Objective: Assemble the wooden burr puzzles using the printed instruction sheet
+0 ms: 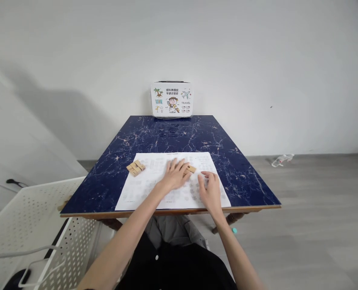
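Observation:
My left hand (174,176) lies with its fingers spread over the printed white sheet (155,193), partly covering some light wooden pieces (191,168). How many pieces are under the palm is hidden. Just to the right, my right hand (211,189) hovers over or rests on the paper with its fingers curved and apart, and no object shows between them. Toward the sheet's left edge sits a group of wooden blocks (136,168) packed together, with dark gaps among them.
A white case with cartoon prints (172,100) stands upright at the back of the blue marbled table (169,135), against the wall. To the left is a white perforated rack (34,205) with a cable. A clear plastic item (282,160) lies on the floor at right.

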Available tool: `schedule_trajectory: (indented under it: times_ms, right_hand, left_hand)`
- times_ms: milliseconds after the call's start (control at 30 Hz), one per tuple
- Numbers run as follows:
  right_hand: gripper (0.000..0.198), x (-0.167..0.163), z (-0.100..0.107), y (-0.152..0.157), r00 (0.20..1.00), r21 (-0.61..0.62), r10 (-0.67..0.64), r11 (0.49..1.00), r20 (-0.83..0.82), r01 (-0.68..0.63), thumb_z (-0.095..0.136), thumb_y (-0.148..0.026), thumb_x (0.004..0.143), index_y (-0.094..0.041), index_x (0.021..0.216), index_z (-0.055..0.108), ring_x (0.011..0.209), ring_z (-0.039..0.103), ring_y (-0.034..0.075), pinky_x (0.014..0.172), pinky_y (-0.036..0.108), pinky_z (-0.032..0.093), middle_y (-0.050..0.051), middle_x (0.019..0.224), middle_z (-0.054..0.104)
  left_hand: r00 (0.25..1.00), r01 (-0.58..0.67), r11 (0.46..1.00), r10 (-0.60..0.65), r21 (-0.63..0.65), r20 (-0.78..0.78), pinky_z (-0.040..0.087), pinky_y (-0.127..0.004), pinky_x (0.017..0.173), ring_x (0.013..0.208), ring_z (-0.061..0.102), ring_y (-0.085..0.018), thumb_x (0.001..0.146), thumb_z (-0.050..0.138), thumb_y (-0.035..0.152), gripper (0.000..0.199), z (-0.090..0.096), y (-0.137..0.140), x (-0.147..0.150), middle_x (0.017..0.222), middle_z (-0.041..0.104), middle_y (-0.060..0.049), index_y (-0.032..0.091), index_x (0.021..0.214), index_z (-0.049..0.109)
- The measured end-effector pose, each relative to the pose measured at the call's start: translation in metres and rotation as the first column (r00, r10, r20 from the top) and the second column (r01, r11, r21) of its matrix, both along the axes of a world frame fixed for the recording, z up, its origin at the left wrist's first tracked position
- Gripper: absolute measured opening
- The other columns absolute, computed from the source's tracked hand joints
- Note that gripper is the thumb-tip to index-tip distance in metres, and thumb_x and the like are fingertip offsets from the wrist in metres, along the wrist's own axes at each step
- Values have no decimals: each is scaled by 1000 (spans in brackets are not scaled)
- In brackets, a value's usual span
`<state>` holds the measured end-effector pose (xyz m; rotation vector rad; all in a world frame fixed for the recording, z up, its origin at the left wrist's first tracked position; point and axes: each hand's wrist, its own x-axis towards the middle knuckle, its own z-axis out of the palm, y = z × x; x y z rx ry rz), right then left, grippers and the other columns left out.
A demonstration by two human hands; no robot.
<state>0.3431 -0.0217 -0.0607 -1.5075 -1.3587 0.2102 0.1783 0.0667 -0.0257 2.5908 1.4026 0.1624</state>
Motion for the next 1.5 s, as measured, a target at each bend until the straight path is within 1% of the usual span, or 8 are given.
schedule_trajectory:
  times_ms: [233, 400, 533, 800, 1000, 1133, 1267, 1500]
  right_hand:
    - [32, 0, 1, 0, 1000, -31, 17, 999, 18, -16, 49, -46, 103, -19, 116, 62, 109, 59, 31, 98, 49, 48, 15, 114, 61]
    - [31, 0, 2, 0, 999, -39, 22, 999, 25, -21, 49, -45, 102, -20, 114, 62, 111, 58, 31, 98, 49, 48, 15, 115, 62]
    - [31, -1, 2, -1, 999, -45, 28, 999, 36, -26, 49, -46, 102, -20, 114, 62, 111, 58, 31, 97, 49, 48, 15, 115, 62]
    - [30, -2, 3, -2, 998, -60, 41, 997, 41, -39, 49, -46, 102, -20, 112, 62, 111, 59, 31, 97, 48, 48, 14, 114, 62]
    - [29, -1, 2, -1, 997, -54, 49, 997, 55, -46, 49, -45, 102, -20, 111, 62, 110, 59, 31, 96, 48, 48, 14, 113, 63]
    - [28, -1, 1, -1, 997, -56, 51, 997, 61, -48, 50, -44, 102, -20, 111, 62, 110, 60, 31, 96, 48, 48, 14, 112, 64]
    - [29, -1, 0, -1, 997, -50, 47, 998, 62, -44, 50, -45, 102, -20, 112, 62, 109, 60, 31, 96, 48, 48, 14, 113, 64]
    - [30, -2, 1, -2, 997, -62, 48, 997, 66, -44, 50, -46, 101, -20, 112, 62, 109, 60, 31, 95, 48, 48, 14, 113, 64]
  left_hand:
    - [997, -61, 995, 57, -75, -53, 4, -63, 127, 161, -1, -39, 102, 21, 66, 73, 11, 57, -51, 176, 14, -1, 29, 165, 28]
    - [994, -67, 993, 58, -101, -92, 1, -63, 128, 161, -3, -39, 100, 22, 71, 77, 15, 81, -94, 176, 10, 1, 31, 166, 26]
    - [990, -92, 990, 81, -105, -113, 1, -65, 127, 161, 0, -40, 99, 26, 71, 75, 18, 92, -118, 175, 16, 1, 33, 164, 32]
    - [981, -161, 981, 148, -105, -123, 6, -68, 124, 160, 8, -44, 100, 31, 68, 71, 24, 90, -144, 175, 17, -2, 33, 162, 36]
    - [974, -195, 978, 185, -74, -130, 7, -63, 125, 160, 12, -42, 99, 29, 71, 75, 28, 81, -163, 175, 18, -5, 30, 162, 35]
    - [964, -236, 972, 234, -3, -123, 8, -62, 126, 159, 15, -42, 98, 30, 72, 82, 26, 73, -161, 172, 24, -15, 19, 160, 37]
    - [968, -221, 974, 226, 55, -111, 10, -58, 127, 159, 19, -39, 100, 29, 69, 78, 19, 69, -153, 171, 29, -13, 20, 161, 37]
    - [949, -283, 948, 298, 145, -99, 4, -64, 126, 158, 18, -45, 99, 33, 69, 81, 19, 65, -150, 169, 33, -17, 15, 159, 39]
